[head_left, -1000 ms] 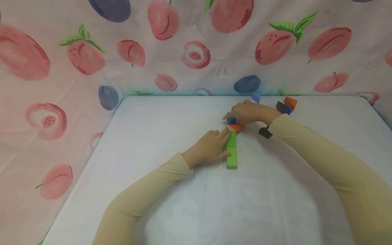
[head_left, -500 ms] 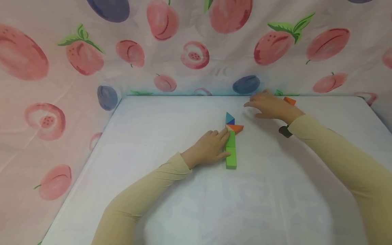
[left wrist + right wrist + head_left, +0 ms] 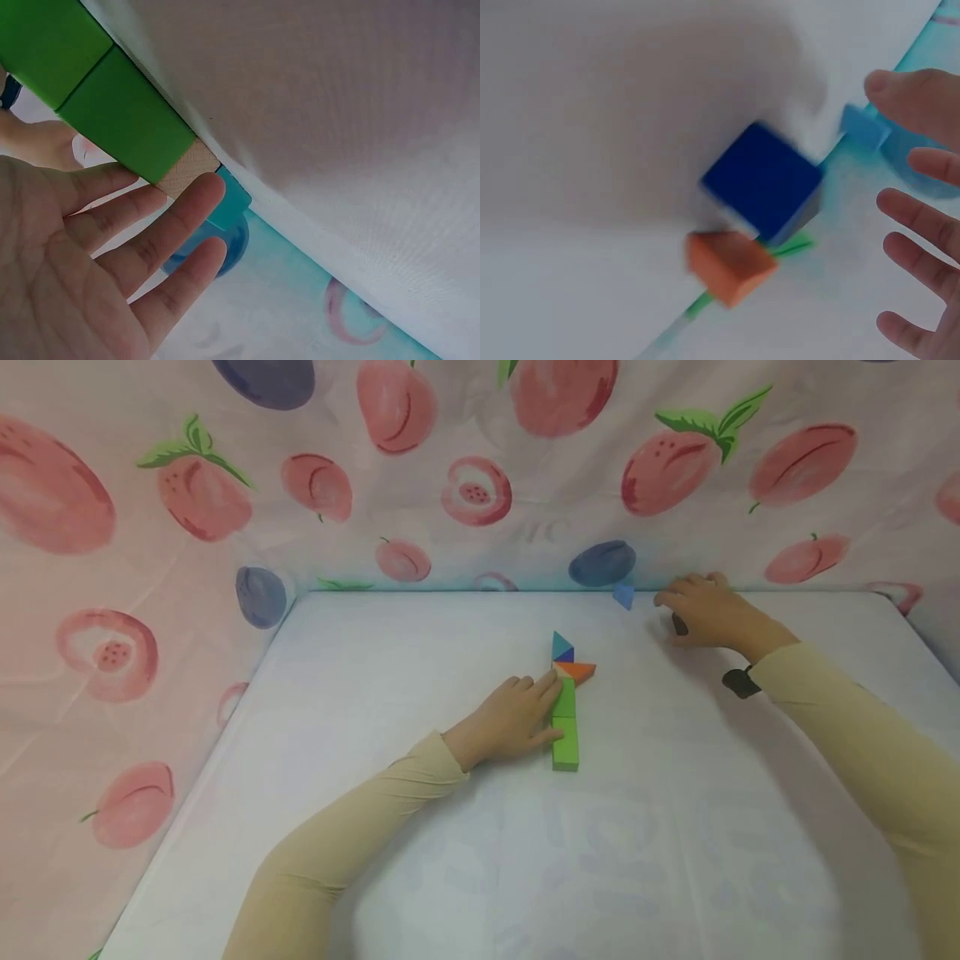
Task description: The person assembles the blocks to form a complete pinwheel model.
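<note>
Landmark: the far green block (image 3: 567, 699), lying on the white tabletop (image 3: 420, 652).
Near green block (image 3: 566, 750): end to end with the far green block, on my side of it.
Bare-wood face (image 3: 189, 166): against the other end of the far green block, partly behind my fingers.
Orange triangular block (image 3: 579, 672): just beyond the far green block, its tip jutting right.
Dark blue triangle (image 3: 567, 655) and teal triangle (image 3: 560, 647): together, in line beyond the far green block.
My left hand (image 3: 506, 718): left of the far green block, fingers straightened and slightly apart, fingertips at the row's side, thumb on the near green block.
My right hand (image 3: 705, 614): well apart from the far green block, beyond it to the right, thumb and fingers spread.
Dark blue block (image 3: 761, 180): near my right hand, far right of the far green block.
Orange block (image 3: 731, 264): just beside that dark blue one.
Light blue block (image 3: 623, 597): beyond the far green block, rightward, by the fruit-print backdrop (image 3: 540, 485).
</note>
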A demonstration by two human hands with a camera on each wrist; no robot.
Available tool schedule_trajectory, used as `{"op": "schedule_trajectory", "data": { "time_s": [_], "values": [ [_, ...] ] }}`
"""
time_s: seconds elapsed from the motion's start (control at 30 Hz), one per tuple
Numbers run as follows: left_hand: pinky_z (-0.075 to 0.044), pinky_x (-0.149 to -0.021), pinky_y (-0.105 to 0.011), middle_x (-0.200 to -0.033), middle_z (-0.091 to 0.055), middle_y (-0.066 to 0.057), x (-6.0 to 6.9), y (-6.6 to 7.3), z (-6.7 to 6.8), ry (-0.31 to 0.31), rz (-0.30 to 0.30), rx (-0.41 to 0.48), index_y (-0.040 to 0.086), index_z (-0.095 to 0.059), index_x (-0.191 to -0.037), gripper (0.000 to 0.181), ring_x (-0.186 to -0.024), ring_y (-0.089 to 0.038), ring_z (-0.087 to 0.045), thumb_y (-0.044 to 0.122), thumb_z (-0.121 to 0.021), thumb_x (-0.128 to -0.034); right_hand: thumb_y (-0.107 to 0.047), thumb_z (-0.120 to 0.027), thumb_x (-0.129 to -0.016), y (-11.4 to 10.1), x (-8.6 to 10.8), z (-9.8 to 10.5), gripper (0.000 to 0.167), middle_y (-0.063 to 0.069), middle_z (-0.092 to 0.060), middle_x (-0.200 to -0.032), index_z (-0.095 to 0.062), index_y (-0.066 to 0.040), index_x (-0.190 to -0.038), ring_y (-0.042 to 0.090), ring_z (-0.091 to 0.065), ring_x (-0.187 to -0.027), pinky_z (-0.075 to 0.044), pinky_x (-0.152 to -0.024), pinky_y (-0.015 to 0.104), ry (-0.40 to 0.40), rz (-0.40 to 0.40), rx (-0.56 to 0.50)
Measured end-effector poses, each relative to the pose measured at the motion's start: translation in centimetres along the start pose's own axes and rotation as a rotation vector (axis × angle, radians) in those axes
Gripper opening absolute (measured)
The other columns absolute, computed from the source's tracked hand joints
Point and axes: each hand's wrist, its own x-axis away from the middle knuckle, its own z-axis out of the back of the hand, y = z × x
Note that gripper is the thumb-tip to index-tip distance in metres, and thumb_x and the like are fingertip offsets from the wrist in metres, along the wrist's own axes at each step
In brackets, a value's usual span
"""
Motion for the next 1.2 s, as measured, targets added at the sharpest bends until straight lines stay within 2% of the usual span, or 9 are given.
{"op": "schedule_trajectory", "data": {
  "time_s": [0.2,0.43,0.53,0.73,0.93,1.2],
  "values": [
    [-0.039,-0.105,-0.036,-0.154,-0.028,-0.01,0.0,0.0,0.0,0.01,-0.006,-0.002,0.005,-0.023,-0.149,0.077,-0.12,-0.024,-0.05,0.057,-0.037,-0.0945,-0.02,-0.079,-0.07,1.6,1.0,-0.7,0.064,0.028,-0.051,-0.123,-0.052,0.0,-0.124,0.047,-0.039,-0.117,-0.028,-0.093,0.069,-0.072,-0.057,-0.008],
    [-0.039,-0.104,-0.036,-0.154,-0.029,-0.011,0.0,-0.2,0.0,0.014,-0.005,-0.002,0.005,-0.023,-0.149,0.077,-0.119,-0.023,-0.051,0.057,-0.037,-0.0944,-0.017,-0.073,-0.076,3.4,1.4,-0.9,0.066,0.03,-0.044,-0.13,-0.045,-0.002,-0.133,0.049,-0.03,-0.121,-0.018,-0.099,0.068,-0.198,-0.158,-0.097],
    [-0.04,-0.103,-0.036,-0.154,-0.028,-0.011,-0.1,-0.2,-0.1,0.015,-0.006,-0.002,0.005,-0.023,-0.149,0.077,-0.118,-0.023,-0.051,0.057,-0.037,-0.0944,-0.015,-0.072,-0.077,4.1,1.5,-1.0,0.064,0.031,-0.045,-0.126,-0.044,-0.002,-0.134,0.049,-0.032,-0.118,-0.019,-0.097,0.067,-0.2,-0.169,-0.112],
    [-0.04,-0.104,-0.036,-0.154,-0.027,-0.011,0.0,-0.1,-0.1,0.009,-0.004,0.02,0.005,-0.023,-0.149,0.076,-0.119,-0.023,-0.051,0.057,-0.037,-0.0945,-0.014,-0.074,-0.076,5.0,1.3,-1.6,0.063,0.033,-0.05,-0.119,-0.047,-0.002,-0.131,0.05,-0.038,-0.112,-0.023,-0.093,0.067,-0.191,-0.167,-0.077],
    [-0.04,-0.104,-0.036,-0.154,-0.027,-0.01,0.0,0.1,0.0,0.002,0.001,0.012,0.005,-0.023,-0.149,0.076,-0.118,-0.022,-0.051,0.057,-0.037,-0.0947,-0.016,-0.078,-0.071,4.1,0.7,-2.2,0.062,0.031,-0.056,-0.117,-0.052,-0.003,-0.126,0.05,-0.042,-0.11,-0.021,-0.096,0.072,-0.197,-0.142,-0.044],
    [-0.04,-0.103,-0.035,-0.154,-0.027,-0.01,0.1,0.1,0.2,0.0,0.005,0.012,0.005,-0.023,-0.149,0.076,-0.119,-0.022,-0.051,0.057,-0.037,-0.0946,-0.019,-0.071,-0.077,1.9,-0.6,-2.0,0.055,0.023,-0.061,-0.11,-0.054,-0.005,-0.127,0.047,-0.047,-0.109,-0.022,-0.096,0.073,-0.176,-0.076,0.002]
  ]
}}
